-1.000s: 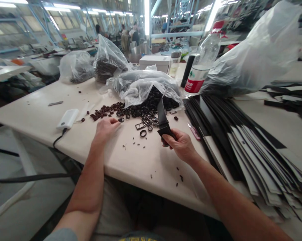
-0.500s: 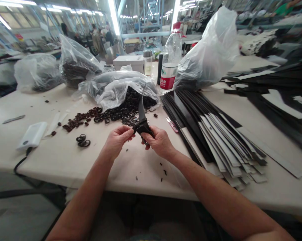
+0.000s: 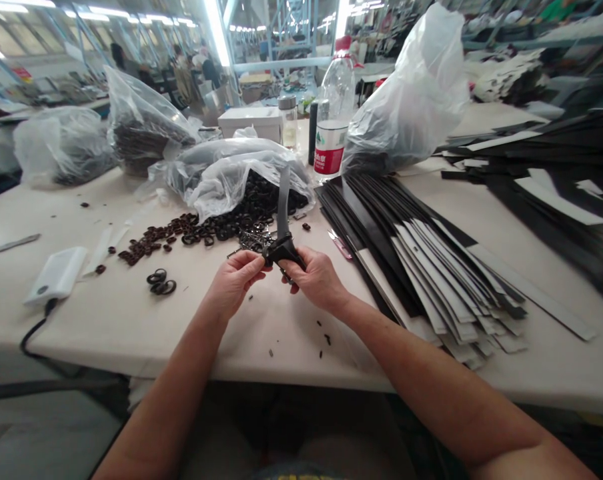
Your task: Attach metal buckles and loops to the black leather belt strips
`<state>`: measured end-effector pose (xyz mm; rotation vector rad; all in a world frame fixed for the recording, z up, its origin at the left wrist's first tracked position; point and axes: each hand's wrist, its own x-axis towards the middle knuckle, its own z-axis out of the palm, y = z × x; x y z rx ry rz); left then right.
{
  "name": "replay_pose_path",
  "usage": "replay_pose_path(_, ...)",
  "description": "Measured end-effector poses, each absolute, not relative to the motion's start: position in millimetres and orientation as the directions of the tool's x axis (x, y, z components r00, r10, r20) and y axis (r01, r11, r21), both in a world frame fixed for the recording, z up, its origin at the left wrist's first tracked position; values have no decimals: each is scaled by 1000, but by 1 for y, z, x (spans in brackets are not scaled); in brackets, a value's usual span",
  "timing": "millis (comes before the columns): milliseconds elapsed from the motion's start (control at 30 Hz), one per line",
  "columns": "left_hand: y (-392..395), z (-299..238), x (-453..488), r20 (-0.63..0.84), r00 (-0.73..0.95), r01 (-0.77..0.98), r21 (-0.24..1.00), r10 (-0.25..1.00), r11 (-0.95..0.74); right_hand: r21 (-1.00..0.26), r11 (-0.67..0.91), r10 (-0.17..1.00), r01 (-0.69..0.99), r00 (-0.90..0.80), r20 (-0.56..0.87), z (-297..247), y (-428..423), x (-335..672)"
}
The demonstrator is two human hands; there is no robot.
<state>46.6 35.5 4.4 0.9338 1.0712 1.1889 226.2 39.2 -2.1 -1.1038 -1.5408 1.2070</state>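
A black belt strap (image 3: 283, 207) is held up over the table, its free end rising away from me and a folded part between my hands. My right hand (image 3: 317, 275) grips the folded part, thumb on top. The fingers of my left hand (image 3: 240, 277) pinch the left side of the fold, where a small dark loop seems to sit; its detail is too small to make out. Just beyond lie metal buckle pins (image 3: 254, 241) and a heap of black belt loops (image 3: 261, 203). Brown loops (image 3: 149, 243) spread to the left, and several black loops (image 3: 160, 283) lie nearer me.
A stack of black and white strips (image 3: 426, 267) covers the right side, with small red-handled snips (image 3: 340, 245) beside it. Plastic bags (image 3: 146, 123), a large bottle (image 3: 331, 127) and a white box (image 3: 249, 123) stand behind. A white corded device (image 3: 56, 275) lies left.
The view has shifted slightly, so the table things appear a little further left. Both hands keep their hold on the strap, whose free end now stands straighter.
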Motion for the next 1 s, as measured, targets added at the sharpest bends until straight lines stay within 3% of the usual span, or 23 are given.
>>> replay_pose_path(200,34,1,51,21,-23,-183,983,1000,-25,-982,115,939,151,-340,57,-3,38,225)
replay_pose_path(567,32,5,48,-45,92,-266,962,995,68,-983,152,892,101,-442,92,-5,38,225)
replay_pose_path(833,27,8,51,279,75,44,958,957,-283,-984,122,896,127,-440,54,-10,41,227)
replay_pose_path(1000,25,6,55,151,80,-27,988,985,-149,-989,147,875,30,-470,116,-11,40,224)
